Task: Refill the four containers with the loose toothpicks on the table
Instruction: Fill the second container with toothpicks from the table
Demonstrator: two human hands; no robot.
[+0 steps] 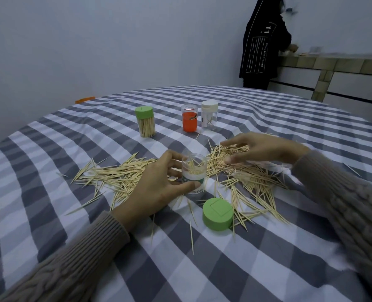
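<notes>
**Two hands busy with a pile of toothpicks**

The left hand (159, 184) holds a small clear jar (193, 174) — the fingers curl round its far side and the thumb presses on the near side. The jar stands upright with no lid on, and some toothpicks stick up inside it. It has a white and green label.

The right hand (259, 149) is spread over the pile of loose toothpicks (241, 171) just to the right of the jar. Its fingers are bent a little and the tips touch the sticks. I cannot tell if it has picked any up.

The toothpicks lie all around both hands, in one bunch to the left of the jar and a bigger bunch to the right. A few lie alone closer to the person.

A green lid (218, 217) sits flat on the cloth, near the jar on the side closer to the person, with toothpicks touching its edge.

Farther back stand three more jars — a full one with a green lid (145, 122), an orange one with no lid (189, 120), and just beside it an almost empty one with a white lid (209, 115).

Everything sits on a table with a grey and white checked cloth (71, 214). Both arms wear knitted sleeves. Far behind, a person in a dark coat (263, 51) stands at a counter
</notes>
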